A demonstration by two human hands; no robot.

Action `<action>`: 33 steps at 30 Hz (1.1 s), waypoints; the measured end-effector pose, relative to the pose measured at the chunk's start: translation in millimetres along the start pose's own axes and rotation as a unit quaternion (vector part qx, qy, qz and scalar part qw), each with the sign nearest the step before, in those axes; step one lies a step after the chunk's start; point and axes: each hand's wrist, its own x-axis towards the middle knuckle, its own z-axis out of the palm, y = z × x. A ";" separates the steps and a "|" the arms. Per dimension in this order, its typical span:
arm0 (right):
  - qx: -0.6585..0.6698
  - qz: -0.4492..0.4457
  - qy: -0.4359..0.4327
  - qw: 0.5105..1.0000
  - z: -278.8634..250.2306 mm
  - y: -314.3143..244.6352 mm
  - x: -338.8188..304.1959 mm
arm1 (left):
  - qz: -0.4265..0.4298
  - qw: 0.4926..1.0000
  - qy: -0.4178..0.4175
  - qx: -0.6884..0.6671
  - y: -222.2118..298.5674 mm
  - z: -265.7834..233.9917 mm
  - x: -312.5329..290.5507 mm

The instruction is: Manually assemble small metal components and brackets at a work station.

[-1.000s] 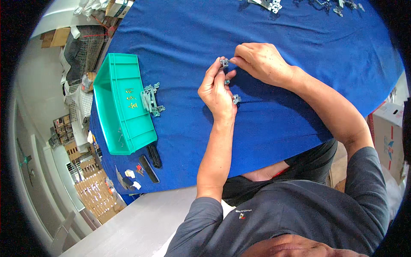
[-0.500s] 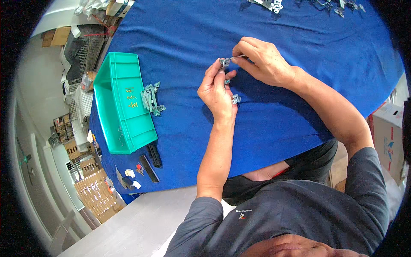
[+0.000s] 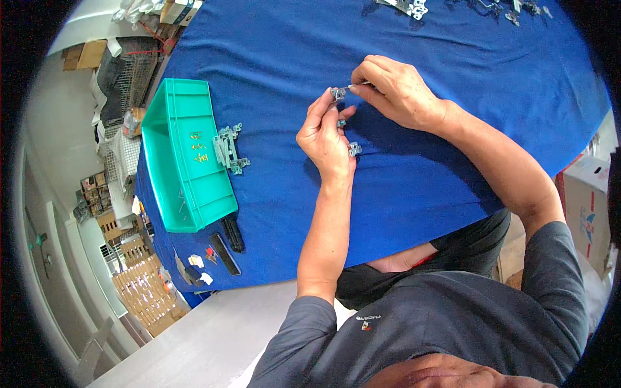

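Note:
My left hand [image 3: 327,143] is closed around a small metal bracket-like part [image 3: 337,94], which shows at the fingertips. More of the same grey metal shows beside the palm, near the wrist; whether it is one piece is hidden by the fingers. My right hand [image 3: 402,92] pinches a thin, light metal rod [image 3: 354,86] between thumb and forefinger. The rod's tip points left toward the part at my left fingertips, and I cannot tell whether the two touch. Both hands are above the blue cloth [image 3: 414,207].
A green plastic bin [image 3: 217,184] lies at the left, with a pile of similar metal parts [image 3: 231,150] beside it. Near it are a dark bar [image 3: 224,254] and a black strap-like thing [image 3: 233,234]. More metal parts [image 3: 414,8] lie at the far edge. A cardboard box [image 3: 585,200] stands right.
My left hand has shifted very slightly left with the metal part. More of the rod shows between the hands; my right hand has hardly moved.

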 end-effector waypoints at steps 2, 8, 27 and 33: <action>0.003 0.005 0.009 1.000 -0.5 0.4 -0.5 | -0.010 1.000 0.005 0.007 0.2 0.5 -0.6; -0.009 -0.010 -0.012 1.000 2.3 -0.3 -0.6 | 0.010 1.000 -0.008 -0.009 -1.4 -0.2 -0.4; -0.018 -0.014 0.000 1.000 18.4 11.4 -5.0 | 0.073 0.988 -0.017 0.132 -4.5 -7.3 0.4; 0.011 0.009 0.010 1.000 9.6 0.3 -3.7 | 0.055 0.993 -0.013 0.099 -2.4 -5.5 -0.8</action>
